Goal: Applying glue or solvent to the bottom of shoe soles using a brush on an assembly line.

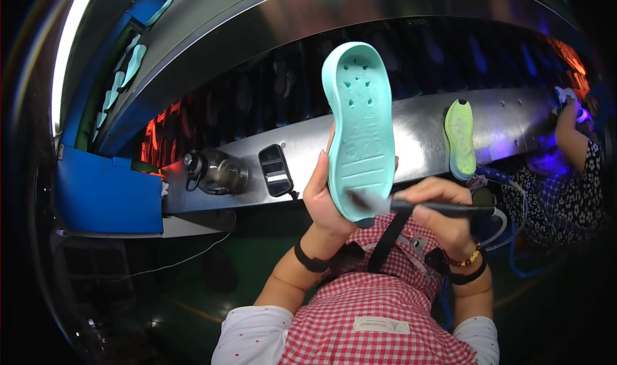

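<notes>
A mint-green shoe sole (361,127) is held up by my left hand (324,201), its hollow inner side facing me. The fingers pass behind it near the heel, and the thumb lies along its left edge. My right hand (443,214) grips a brush (424,206) by its dark handle. The bristles, smeared by motion, are over the heel end inside the sole; whether they touch it I cannot tell. A pale tube hangs at the handle's far end. To the right, a yellow-green sole (460,137) lies on the metal ledge (411,117).
A dark jug-like bottle (218,172) and a black phone-like case (277,171) stand on the ledge at left. Behind it, a dark conveyor carries shoe parts under red and violet light. More mint soles (132,69) lie far left. Another person (559,185) works at right.
</notes>
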Tool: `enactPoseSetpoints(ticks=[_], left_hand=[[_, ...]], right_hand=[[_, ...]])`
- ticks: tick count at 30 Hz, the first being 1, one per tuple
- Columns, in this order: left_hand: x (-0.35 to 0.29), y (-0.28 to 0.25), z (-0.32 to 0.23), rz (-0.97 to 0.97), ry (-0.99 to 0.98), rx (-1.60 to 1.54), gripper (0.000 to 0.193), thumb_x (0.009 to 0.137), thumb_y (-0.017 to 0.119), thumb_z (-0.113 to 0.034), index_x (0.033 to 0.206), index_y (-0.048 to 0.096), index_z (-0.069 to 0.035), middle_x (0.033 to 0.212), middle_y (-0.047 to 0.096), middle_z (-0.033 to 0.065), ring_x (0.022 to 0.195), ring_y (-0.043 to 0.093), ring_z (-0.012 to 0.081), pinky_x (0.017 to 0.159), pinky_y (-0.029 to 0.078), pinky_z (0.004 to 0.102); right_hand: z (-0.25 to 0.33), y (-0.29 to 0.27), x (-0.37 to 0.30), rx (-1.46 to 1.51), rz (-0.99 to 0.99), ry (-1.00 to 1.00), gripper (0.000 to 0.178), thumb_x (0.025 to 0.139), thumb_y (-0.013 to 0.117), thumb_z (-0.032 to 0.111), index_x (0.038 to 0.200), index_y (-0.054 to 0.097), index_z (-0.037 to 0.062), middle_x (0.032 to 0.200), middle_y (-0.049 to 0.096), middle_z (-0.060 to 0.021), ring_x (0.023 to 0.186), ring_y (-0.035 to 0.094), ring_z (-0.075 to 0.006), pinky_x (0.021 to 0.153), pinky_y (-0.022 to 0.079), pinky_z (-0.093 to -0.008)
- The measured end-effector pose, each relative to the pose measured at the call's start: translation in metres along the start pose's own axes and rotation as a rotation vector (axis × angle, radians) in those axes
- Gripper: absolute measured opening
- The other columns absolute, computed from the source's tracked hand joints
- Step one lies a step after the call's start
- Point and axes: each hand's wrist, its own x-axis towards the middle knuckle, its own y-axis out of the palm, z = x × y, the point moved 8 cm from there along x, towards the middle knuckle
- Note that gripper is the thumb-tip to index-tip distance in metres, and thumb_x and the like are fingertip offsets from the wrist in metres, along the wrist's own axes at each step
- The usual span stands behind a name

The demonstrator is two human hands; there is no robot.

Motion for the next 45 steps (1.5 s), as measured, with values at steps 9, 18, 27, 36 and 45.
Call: enactPoseSetpoints(ticks=[9,18,27,36,45], left_hand=[[0.007,0.005,-0.007,0.078,0.002,-0.014,0.052,0.090,0.028,-0.037,0.136,0.024,-0.013,0.131,0.037,0.0170,0.113,0.045,0.0369,0.096,0.035,0.0540],[0.020,-0.006,-0.015,0.012,-0.050,0.028,0.054,0.090,0.028,-0.042,0.130,0.037,-0.005,0.128,0.041,0.0198,0.115,0.043,0.0385,0.098,0.031,0.0552],[0.009,-0.005,0.015,0.030,-0.583,0.411,0.046,0.087,0.050,-0.022,0.124,0.042,0.003,0.116,0.052,0.0159,0.102,0.055,0.0205,0.088,0.044,0.0317],[-0.003,-0.016,0.022,0.029,-0.741,0.579,0.039,0.085,0.054,-0.021,0.118,0.051,0.001,0.107,0.059,0.0131,0.093,0.059,0.0175,0.082,0.047,0.0269],[0.002,-0.036,0.004,-0.046,-0.591,0.675,0.046,0.084,0.054,-0.021,0.122,0.044,0.004,0.115,0.053,0.0158,0.099,0.057,0.0196,0.086,0.045,0.0282]], right_hand=[[0.026,-0.005,0.021,-0.306,0.059,-0.133,0.020,0.070,0.064,-0.003,0.089,0.064,-0.0013,0.091,0.064,-0.0160,0.078,0.064,-0.0206,0.070,0.050,-0.0263],[0.042,0.030,0.012,-0.454,0.315,-0.294,0.018,0.067,0.067,0.000,0.084,0.063,-0.0003,0.084,0.065,-0.0127,0.077,0.064,-0.0225,0.068,0.050,-0.0287],[0.037,0.020,0.014,-0.589,0.619,-0.264,0.017,0.070,0.066,0.008,0.087,0.066,0.0057,0.090,0.066,-0.0094,0.081,0.064,-0.0229,0.066,0.049,-0.0306],[0.033,0.023,0.006,-0.916,0.869,-0.233,0.019,0.075,0.055,0.012,0.091,0.065,0.0104,0.097,0.065,-0.0033,0.081,0.064,-0.0193,0.065,0.050,-0.0284],[0.029,-0.010,0.010,-0.915,0.725,-0.072,0.026,0.072,0.064,0.004,0.097,0.062,0.0022,0.098,0.063,-0.0134,0.084,0.062,-0.0265,0.076,0.049,-0.0326]])
